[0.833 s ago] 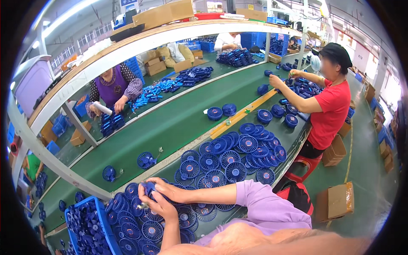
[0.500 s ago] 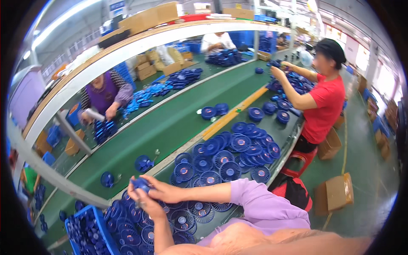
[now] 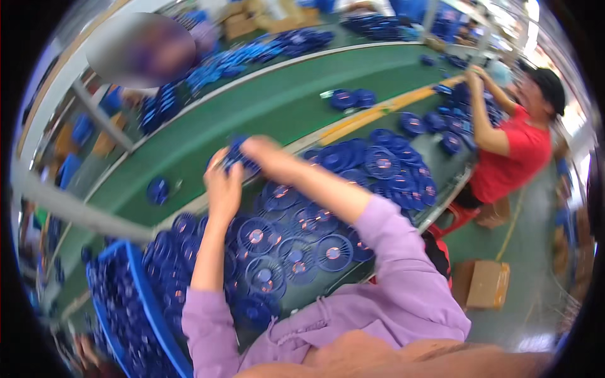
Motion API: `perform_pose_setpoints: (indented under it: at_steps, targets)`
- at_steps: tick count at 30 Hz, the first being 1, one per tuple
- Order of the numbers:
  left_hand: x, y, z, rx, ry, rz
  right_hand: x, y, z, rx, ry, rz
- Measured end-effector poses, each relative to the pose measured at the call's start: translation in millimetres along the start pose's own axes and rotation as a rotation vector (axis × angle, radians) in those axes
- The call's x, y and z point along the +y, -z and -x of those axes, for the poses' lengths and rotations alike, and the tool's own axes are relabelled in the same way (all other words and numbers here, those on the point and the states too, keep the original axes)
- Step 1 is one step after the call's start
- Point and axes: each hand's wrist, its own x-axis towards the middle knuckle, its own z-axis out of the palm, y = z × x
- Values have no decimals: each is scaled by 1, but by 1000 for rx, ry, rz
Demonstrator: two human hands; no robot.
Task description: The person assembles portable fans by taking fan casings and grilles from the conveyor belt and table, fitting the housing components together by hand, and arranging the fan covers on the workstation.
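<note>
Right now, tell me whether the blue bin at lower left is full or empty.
Full or nearly so: the blue bin holds small dark blue parts up near its rim; what lies beneath is hidden.

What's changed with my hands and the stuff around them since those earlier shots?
Your left hand and right hand moved forward, from over the grilles to the near edge of the belt. A blue part shows between them; blur hides whether it's the one held before. The grilles and crate stayed put.
</note>
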Motion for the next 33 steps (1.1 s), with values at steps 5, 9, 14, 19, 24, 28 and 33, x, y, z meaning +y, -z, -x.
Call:
perform_pose_setpoints:
  at_steps: [5,9,14,19,24,28,33]
  targets:
    - [-70,-15,-14,-14,36,-304,83,97,2,425,-454,281]
    - [-105,-33,-33,-151,121,-422,89,92,34,277,-248,672]
    - [-112,-45,-57,-519,220,-588,12,39,69,-205,-22,586]
    - [-121,-15,-49,-133,110,-502,-8,0,82,-461,13,805]
    - [-106,14,-15,48,290,-195,-7,10,73,-343,-51,449]
    - [-80,18,27,271,527,423,-33,2,53,-219,-157,-185]
    - [-26,1,55,393,669,1178,-62,-29,48,39,147,318]
